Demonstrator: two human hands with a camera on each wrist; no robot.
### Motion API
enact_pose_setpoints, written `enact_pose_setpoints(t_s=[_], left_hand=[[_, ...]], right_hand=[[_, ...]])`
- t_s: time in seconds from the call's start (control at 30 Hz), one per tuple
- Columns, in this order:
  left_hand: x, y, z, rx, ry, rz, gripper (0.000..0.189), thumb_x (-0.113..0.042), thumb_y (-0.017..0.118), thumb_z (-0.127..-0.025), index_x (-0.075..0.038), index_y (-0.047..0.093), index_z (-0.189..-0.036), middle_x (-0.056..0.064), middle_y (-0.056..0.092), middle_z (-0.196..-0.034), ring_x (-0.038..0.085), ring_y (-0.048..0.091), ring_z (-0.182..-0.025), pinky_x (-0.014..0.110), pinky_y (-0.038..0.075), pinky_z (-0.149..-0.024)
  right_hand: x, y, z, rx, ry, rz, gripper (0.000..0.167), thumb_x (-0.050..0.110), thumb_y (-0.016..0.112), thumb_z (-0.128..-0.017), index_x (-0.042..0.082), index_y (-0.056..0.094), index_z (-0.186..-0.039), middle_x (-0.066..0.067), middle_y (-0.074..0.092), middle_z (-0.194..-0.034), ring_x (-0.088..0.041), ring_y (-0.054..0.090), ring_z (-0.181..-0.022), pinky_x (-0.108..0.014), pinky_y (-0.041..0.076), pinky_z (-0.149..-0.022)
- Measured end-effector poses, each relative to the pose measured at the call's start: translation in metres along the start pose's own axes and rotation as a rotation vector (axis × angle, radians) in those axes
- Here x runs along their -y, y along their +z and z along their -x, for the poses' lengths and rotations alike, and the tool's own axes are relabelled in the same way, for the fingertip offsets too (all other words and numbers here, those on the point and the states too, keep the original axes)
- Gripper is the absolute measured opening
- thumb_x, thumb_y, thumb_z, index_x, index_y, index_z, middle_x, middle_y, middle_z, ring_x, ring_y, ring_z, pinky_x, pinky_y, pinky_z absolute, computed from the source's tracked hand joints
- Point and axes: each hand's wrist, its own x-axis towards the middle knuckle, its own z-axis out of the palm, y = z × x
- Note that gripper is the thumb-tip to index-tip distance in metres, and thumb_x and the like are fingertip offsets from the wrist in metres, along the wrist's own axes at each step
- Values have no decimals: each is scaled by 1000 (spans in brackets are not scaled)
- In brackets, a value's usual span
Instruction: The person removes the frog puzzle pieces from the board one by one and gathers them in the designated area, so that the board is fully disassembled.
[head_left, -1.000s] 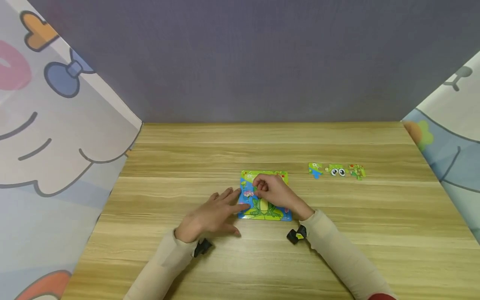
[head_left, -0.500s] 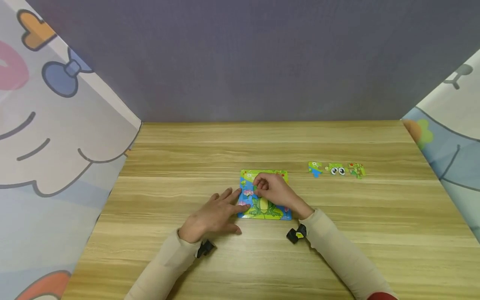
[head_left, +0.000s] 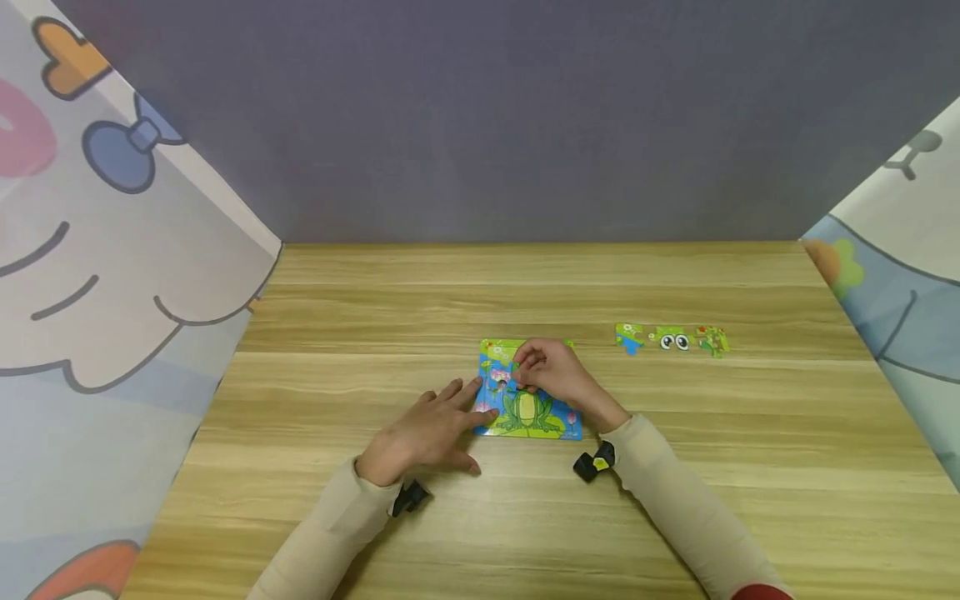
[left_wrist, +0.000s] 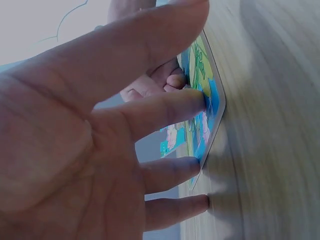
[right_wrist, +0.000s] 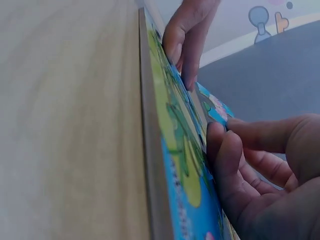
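Note:
A frog jigsaw board with a green and blue picture lies flat on the table. My left hand is spread at its left side, straight fingertips resting on the board's edge and just beside it. Thumb and fingertips of my right hand pinch a puzzle piece with a pink flower on blue. That piece is raised at a tilt over the board's upper left part in the left wrist view. My right hand hides much of the board's upper right part from the head camera.
Three loose puzzle pieces lie in a row at the back right: a blue and green one, one with frog eyes and a green one with red dots. A grey panel rises behind the wooden table.
My right hand has shifted slightly right with the pinched flower piece, uncovering more of the frog's body. The left hand holds nearly the same place.

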Motion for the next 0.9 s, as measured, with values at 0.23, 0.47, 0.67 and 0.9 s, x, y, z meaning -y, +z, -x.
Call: enact_pose_setpoints(t_s=[0.23, 0.47, 0.67, 0.9], left_hand=[[0, -1, 1, -14, 7, 16, 74, -46, 78, -84, -25, 50, -149, 17, 20, -168, 47, 26, -151, 69, 35, -111], [-1, -2, 0, -15, -4, 22, 72, -45, 78, -84, -25, 51, -148, 17, 20, -168, 48, 26, -151, 69, 35, -111], [-2, 0, 0, -13, -12, 17, 70, -46, 76, -85, -24, 52, -147, 18, 20, -167, 48, 27, -151, 68, 36, -110], [-2, 2, 1, -12, -8, 25, 69, -45, 75, -87, -24, 52, -148, 18, 20, -167, 48, 26, -151, 68, 36, -110]], right_hand=[[1, -4, -1, 15, 20, -27, 19, -3, 64, -91, -9, 60, -109, -12, 63, -87, -16, 66, -70, -24, 56, -62], [5, -15, 0, 2, 9, -44, 23, 5, 68, -92, -5, 61, -112, -10, 64, -95, -16, 67, -77, -29, 59, -70], [7, -35, 6, -52, -22, -35, 25, 6, 67, -93, -4, 63, -115, -12, 65, -99, -16, 67, -81, -33, 59, -73], [1, -60, 19, -93, -23, -48, 27, 4, 67, -93, -9, 64, -116, -2, 66, -93, -10, 70, -78, -33, 60, -72]])
